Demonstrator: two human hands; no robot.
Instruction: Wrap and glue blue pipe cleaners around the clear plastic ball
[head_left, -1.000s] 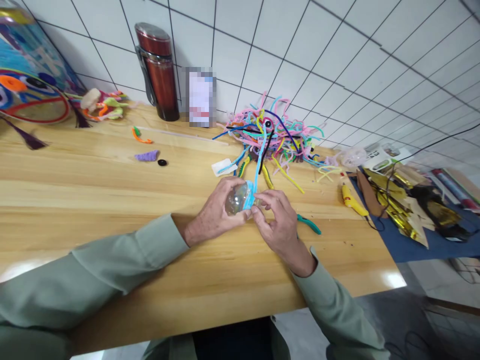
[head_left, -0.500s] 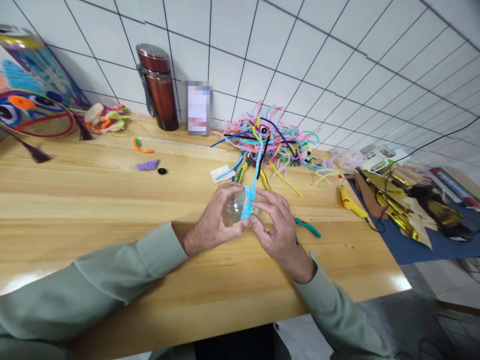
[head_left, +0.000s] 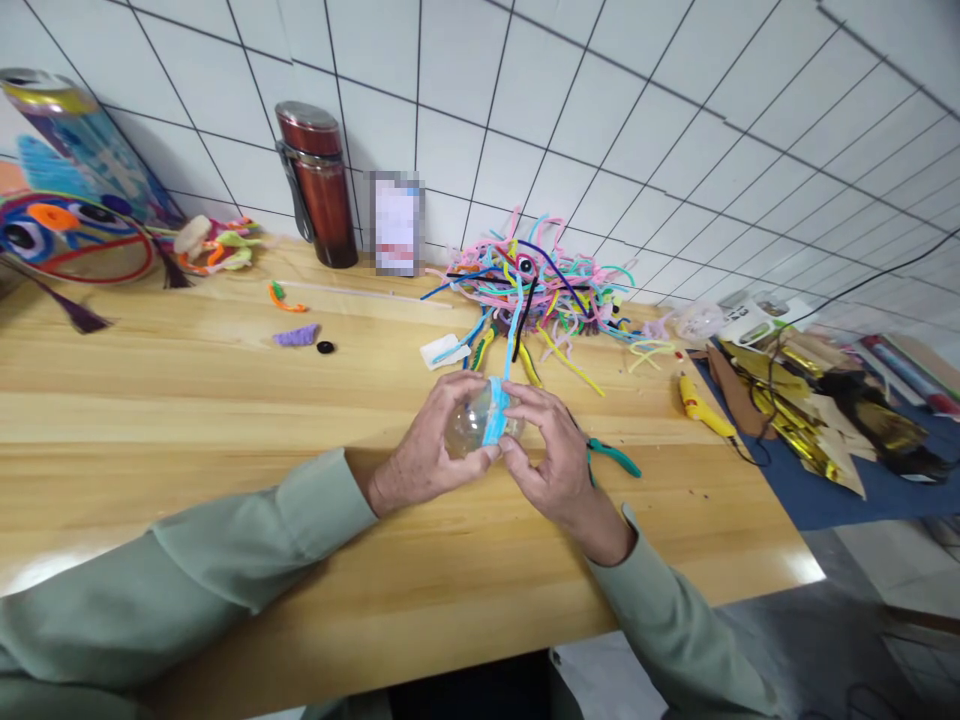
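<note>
A clear plastic ball (head_left: 466, 428) is held above the table between my two hands. Light-blue pipe cleaner (head_left: 495, 415) is wrapped in a band around its middle, and one free end sticks up toward the wall. My left hand (head_left: 429, 440) grips the ball from the left, thumb below and fingers on top. On the right side, my right hand (head_left: 549, 450) holds the ball with its fingertips pressed at the blue band. Part of the ball's right side is hidden by those fingers. Teal-handled pliers (head_left: 616, 458) lie just beyond my right hand.
A tangled pile of coloured pipe cleaners (head_left: 555, 270) lies against the tiled wall. A red thermos (head_left: 319, 190) and a phone (head_left: 396, 225) stand left of it. At right are a yellow glue gun (head_left: 703, 408) and gold foil (head_left: 795, 415). A purple coil (head_left: 295, 335) lies at left.
The pipe cleaner's upright end leans slightly differently, and my right fingers have shifted a little on the band. The whole view has moved slightly; both hands keep hold of the ball.
</note>
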